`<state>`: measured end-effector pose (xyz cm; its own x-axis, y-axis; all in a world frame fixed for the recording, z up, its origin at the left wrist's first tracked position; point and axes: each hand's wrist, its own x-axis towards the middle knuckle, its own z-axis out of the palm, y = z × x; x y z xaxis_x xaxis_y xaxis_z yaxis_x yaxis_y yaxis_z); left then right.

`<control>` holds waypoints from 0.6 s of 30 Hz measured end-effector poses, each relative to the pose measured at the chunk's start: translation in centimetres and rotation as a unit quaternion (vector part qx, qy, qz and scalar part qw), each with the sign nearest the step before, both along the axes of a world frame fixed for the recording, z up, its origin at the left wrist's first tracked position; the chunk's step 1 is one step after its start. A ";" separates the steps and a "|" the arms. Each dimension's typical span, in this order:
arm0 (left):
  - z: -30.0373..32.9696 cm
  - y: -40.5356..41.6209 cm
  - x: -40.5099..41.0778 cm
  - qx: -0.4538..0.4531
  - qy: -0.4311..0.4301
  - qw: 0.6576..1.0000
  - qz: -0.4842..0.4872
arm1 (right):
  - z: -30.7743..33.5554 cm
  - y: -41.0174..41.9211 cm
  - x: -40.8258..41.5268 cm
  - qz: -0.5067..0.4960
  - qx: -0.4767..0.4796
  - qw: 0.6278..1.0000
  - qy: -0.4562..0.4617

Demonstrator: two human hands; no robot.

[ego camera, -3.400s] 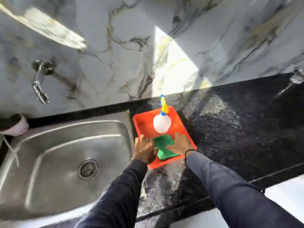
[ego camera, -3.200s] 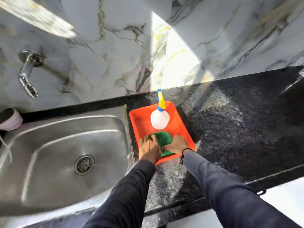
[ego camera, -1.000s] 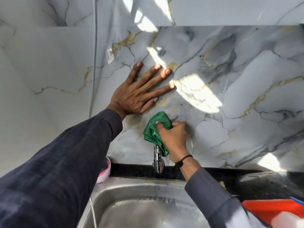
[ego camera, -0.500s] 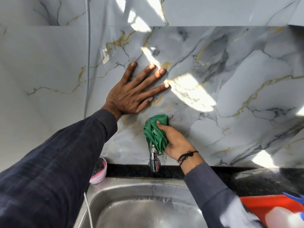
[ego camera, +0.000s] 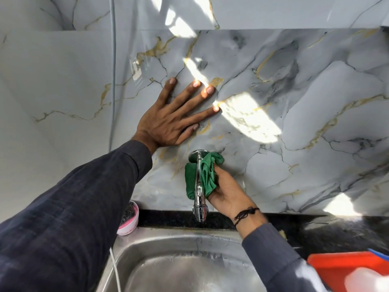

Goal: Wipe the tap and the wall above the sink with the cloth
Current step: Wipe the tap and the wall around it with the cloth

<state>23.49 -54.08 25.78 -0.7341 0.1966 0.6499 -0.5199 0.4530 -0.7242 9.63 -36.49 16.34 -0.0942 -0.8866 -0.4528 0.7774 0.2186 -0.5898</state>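
A chrome tap [ego camera: 199, 192] juts from the marble wall [ego camera: 294, 102] above the steel sink [ego camera: 189, 268]. My right hand [ego camera: 228, 190] grips a green cloth [ego camera: 207, 173] and presses it around the tap's stem from the right and from behind, just below the wall flange. The spout's lower end shows bare beneath the cloth. My left hand [ego camera: 172, 119] lies flat on the wall above and left of the tap, fingers spread, holding nothing.
A pink tub [ego camera: 129, 222] of scrubbers sits on the sink's back left corner. An orange tray [ego camera: 345, 268] with a white spray bottle [ego camera: 366, 281] rests on the black counter [ego camera: 326, 228] at lower right. A thin pipe [ego camera: 114, 81] runs down the wall at left.
Earlier both hands were at the cloth in the orange tray. Since then my right hand has slid the cloth down the tap's stem, uncovering the flange; my left hand stays flat on the wall.
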 end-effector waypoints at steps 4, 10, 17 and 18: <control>0.0 0.0 0.1 0.005 0.003 1.000 -0.002 | -1.6 -0.4 0.6 -0.004 -0.073 0.993 -0.096; -0.3 0.1 0.0 0.006 0.002 1.000 0.007 | -4.0 -0.9 1.8 0.000 -0.090 0.980 -0.180; -0.1 -0.1 -0.1 -0.002 0.005 1.000 0.002 | 3.3 -2.3 -0.2 0.001 0.111 0.924 0.367; 0.0 0.0 -0.1 0.001 0.004 1.000 -0.001 | 4.4 -2.6 0.4 0.016 0.146 0.833 0.533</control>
